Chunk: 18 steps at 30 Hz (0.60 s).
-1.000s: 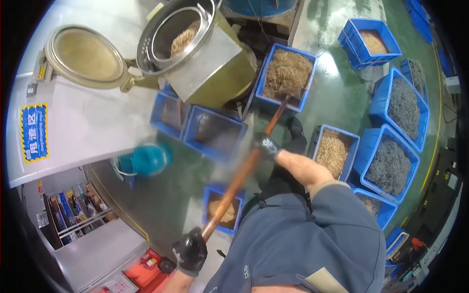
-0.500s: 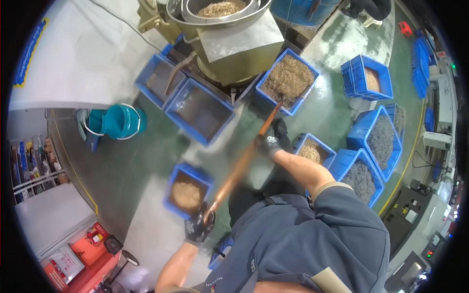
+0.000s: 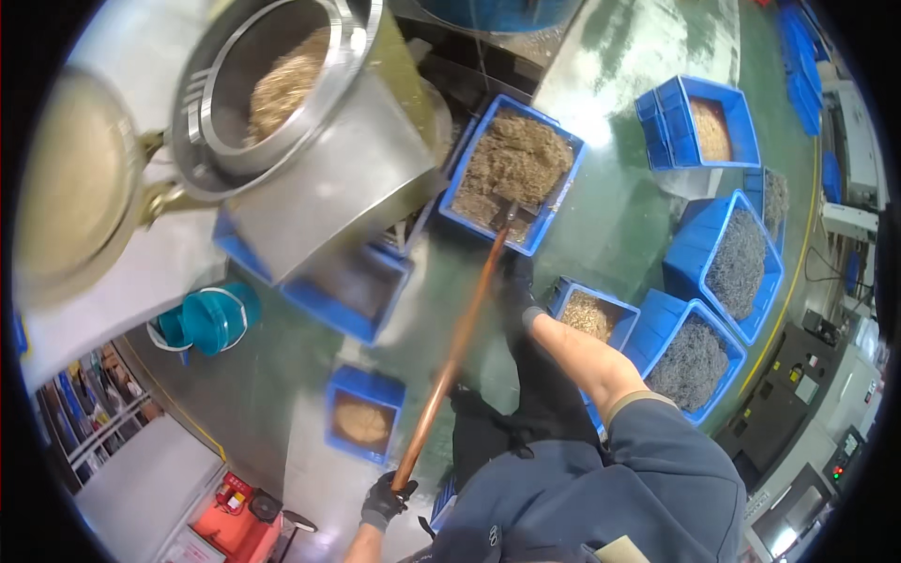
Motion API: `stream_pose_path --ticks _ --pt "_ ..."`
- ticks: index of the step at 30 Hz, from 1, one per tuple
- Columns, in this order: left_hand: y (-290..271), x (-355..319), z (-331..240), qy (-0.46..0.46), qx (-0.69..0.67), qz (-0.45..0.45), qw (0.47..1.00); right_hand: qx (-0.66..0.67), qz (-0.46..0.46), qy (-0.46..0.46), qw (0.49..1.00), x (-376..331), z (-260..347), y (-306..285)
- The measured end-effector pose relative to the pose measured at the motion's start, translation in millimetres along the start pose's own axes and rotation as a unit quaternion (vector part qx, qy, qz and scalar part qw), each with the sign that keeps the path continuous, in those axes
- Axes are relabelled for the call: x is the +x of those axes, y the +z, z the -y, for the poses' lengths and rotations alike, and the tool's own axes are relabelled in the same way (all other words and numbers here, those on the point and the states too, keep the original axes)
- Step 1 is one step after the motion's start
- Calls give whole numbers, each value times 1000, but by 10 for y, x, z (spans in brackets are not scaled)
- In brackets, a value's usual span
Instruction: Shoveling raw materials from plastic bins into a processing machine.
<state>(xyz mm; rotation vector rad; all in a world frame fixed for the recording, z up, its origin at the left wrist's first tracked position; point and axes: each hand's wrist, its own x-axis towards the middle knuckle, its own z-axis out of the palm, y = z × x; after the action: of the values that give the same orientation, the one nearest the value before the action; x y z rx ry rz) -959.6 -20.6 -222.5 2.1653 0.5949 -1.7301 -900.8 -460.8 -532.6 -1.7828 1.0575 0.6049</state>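
A long wooden-handled shovel (image 3: 450, 366) slants from lower left up to a blue tub (image 3: 549, 218) full of brown, wet-looking shavings (image 3: 519, 164). Its metal head rests at the tub's near side, partly among the shavings. My left hand (image 3: 387, 499), in a black glove, is wrapped round the handle's lower end. Close to the right of the handle, below the tub, is my right hand (image 3: 520, 298), also black-gloved. Its fingers blend into the dark shoe and trousers behind, so their grip does not show.
A steel drum machine (image 3: 319, 188) holding golden shavings stands upper left, its round lid (image 3: 75, 188) swung aside. Blue tubs of grey shavings (image 3: 690, 361) line the right side. A small blue bin (image 3: 366, 413), teal buckets (image 3: 216, 319) and a red machine (image 3: 235, 525) are at left.
My view has shifted, bringing the drum machine lower and nearer. The shovel stands steeper. My right hand, earlier round the handle, now appears beside it; the left keeps its hold.
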Motion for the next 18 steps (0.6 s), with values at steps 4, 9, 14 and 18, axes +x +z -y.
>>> stream_pose_path --ticks 4,9,14,18 --pt "123 113 -978 -82 31 18 996 162 37 131 977 471 329 -233" --pt "494 52 -1626 -146 118 -43 981 493 78 163 851 1499 -247 67" --pt "816 418 -1657 -125 184 -127 967 691 165 238 662 2094 -362 392" --pt "1007 775 -1851 45 145 -228 962 681 141 279 663 2480 -717 543"
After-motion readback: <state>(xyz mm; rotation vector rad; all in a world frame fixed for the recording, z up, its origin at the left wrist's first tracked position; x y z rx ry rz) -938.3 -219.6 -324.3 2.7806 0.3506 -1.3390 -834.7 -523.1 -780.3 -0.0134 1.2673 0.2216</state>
